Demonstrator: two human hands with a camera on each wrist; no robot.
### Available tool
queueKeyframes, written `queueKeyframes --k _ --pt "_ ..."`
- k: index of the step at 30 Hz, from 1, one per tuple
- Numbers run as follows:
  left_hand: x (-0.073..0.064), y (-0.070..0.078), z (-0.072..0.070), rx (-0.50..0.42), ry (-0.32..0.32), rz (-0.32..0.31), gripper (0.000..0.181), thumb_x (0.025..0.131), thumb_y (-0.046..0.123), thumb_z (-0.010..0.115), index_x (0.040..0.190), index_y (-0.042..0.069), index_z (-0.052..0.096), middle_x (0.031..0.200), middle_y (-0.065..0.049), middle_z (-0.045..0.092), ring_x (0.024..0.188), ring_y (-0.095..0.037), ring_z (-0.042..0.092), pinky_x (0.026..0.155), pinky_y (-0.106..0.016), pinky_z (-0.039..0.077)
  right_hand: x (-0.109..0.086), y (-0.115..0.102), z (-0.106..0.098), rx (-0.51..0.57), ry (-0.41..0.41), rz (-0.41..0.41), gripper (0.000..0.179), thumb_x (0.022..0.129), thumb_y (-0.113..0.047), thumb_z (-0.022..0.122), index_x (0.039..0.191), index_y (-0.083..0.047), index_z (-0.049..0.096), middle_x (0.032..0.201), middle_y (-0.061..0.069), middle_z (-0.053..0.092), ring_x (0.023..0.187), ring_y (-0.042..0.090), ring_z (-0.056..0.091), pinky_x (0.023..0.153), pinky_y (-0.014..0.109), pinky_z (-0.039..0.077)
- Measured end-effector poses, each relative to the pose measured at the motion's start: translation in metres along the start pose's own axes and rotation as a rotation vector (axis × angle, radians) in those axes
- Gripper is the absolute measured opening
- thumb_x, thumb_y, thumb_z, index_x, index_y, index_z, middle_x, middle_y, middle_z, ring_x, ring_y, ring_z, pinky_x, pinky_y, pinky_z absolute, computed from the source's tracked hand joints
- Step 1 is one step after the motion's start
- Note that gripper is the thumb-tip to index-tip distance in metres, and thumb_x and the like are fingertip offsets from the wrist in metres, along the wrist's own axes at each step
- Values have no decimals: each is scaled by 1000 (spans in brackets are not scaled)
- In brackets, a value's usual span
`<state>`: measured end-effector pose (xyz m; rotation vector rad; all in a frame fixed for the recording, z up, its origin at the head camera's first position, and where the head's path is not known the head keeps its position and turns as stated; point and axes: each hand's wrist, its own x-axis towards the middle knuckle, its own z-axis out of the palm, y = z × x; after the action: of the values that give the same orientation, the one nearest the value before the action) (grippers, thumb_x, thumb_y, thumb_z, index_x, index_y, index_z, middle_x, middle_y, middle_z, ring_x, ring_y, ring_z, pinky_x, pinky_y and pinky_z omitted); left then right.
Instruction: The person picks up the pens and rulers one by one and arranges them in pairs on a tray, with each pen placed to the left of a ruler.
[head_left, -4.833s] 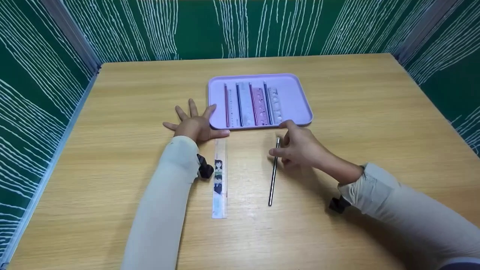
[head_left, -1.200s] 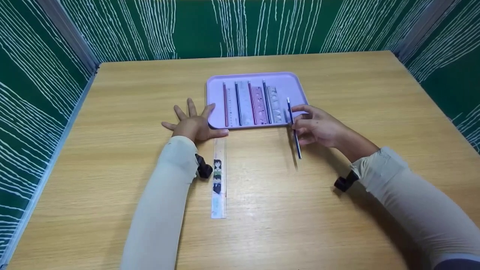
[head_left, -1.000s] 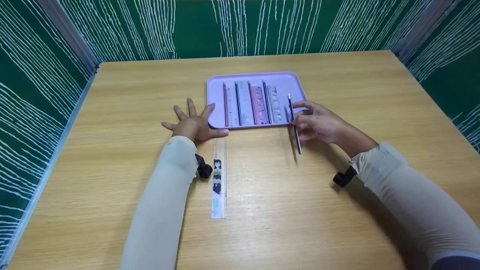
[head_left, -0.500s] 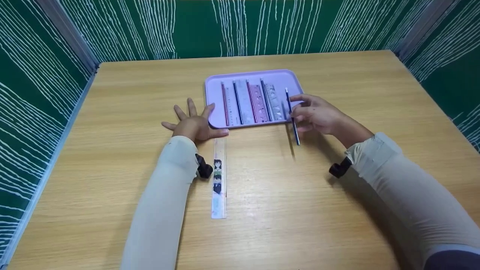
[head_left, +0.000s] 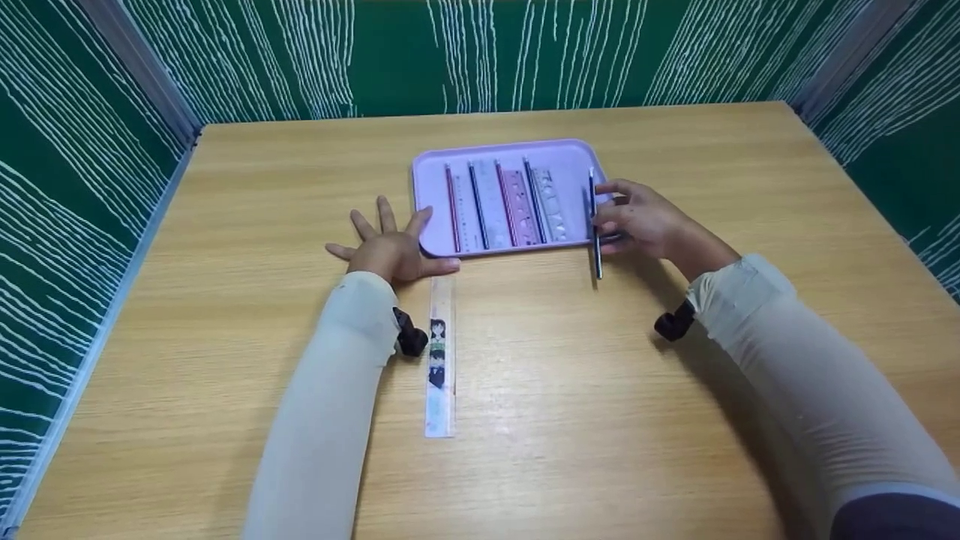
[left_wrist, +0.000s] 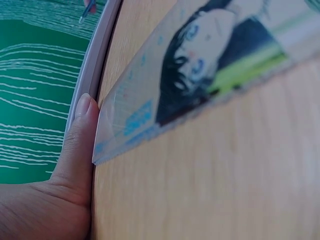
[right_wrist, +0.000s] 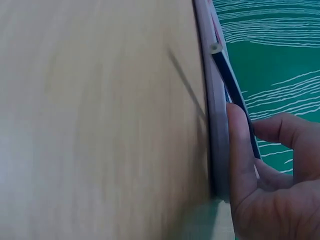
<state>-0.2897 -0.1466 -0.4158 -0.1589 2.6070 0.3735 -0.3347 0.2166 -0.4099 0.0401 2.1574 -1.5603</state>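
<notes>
My right hand [head_left: 637, 217] pinches a dark pencil [head_left: 595, 225] between thumb and fingers over the right end of a purple tray [head_left: 510, 152]. The pencil's near end sticks out past the tray's front edge; the right wrist view shows that end of the pencil [right_wrist: 229, 80] above the rim. My left hand [head_left: 390, 251] lies with fingers spread at the tray's front left corner, its thumb [left_wrist: 80, 130] along the front side. Just below that thumb, a clear ruler [head_left: 439, 405] with cartoon figures lies on the table.
Inside the tray, pencils and rulers alternate in a row: a red pencil [head_left: 453, 210], a dark pencil [head_left: 478, 206], a pink ruler [head_left: 523, 202] and a clear ruler [head_left: 552, 202] among them. Green walls [head_left: 397, 60] with white streaks enclose the wooden table [head_left: 712, 165].
My right hand has picked the pencil up off the table and carried it forward and right to the tray's right end. The tray has turned slightly. My left hand stays in place.
</notes>
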Motion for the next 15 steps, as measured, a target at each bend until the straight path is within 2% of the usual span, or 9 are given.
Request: queueKeyframes --k 6,12,15 --pt "0 -1 -2 -9 13 9 115 70 88 63 157 58 -5 166 -8 -36 147 -52 -34 98 -92 -12 -6 1 4 -12 -30 2 66 100 -9 59 158 -12 26 128 13 45 97 16 62 75 32 64" --pt "0 -2 1 -23 26 17 114 69 87 65 157 58 -2 166 -9 -34 148 -52 -32 99 -91 -13 -11 -2 5 -38 -48 45 67 100 -9 60 158 -13 28 116 10 48 93 15 60 75 31 64" --pt "0 -2 2 -25 23 17 114 69 87 65 157 58 -2 166 -9 -34 147 -53 -32 99 -91 -13 -10 -5 4 -60 -54 67 67 100 -11 61 158 -16 29 118 10 47 96 17 58 77 32 63"
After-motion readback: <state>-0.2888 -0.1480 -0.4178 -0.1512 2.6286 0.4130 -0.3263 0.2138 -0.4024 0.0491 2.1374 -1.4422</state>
